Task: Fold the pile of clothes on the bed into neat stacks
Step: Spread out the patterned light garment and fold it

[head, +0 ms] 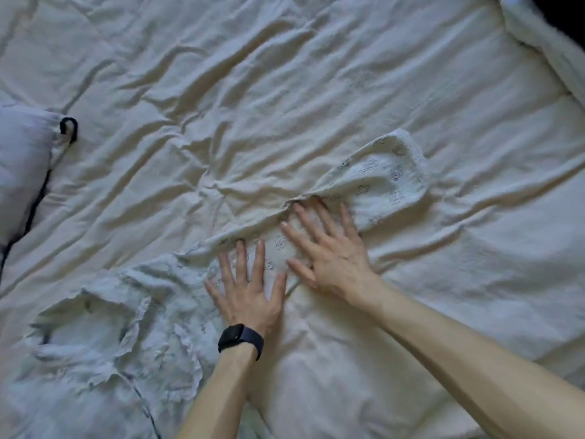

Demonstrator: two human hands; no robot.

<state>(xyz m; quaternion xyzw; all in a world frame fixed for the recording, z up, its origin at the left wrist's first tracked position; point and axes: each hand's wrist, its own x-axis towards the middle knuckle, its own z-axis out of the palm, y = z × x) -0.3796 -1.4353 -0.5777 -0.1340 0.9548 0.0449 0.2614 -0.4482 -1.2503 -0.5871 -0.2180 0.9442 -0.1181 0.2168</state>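
The left grip (pixel 250 286) and right grip (pixel 329 251) are lying released, fingers flat and spread, pressing the thin printed garment (pixel 380 182) onto the bed (pixel 316 74); it is looking light, limp and crease-prone, so pinching its hem corners is probably suiting it best.

Two bare forearms, uncovered right to the pic's edge. Left hand (pixel 250 296) wears a black smartwatch (pixel 235 337) at the wrist: rectangular dark face w/ rounded corners, on a wide dark strap (pixel 258 343). Right hand (pixel 332 261) & wrist bare.
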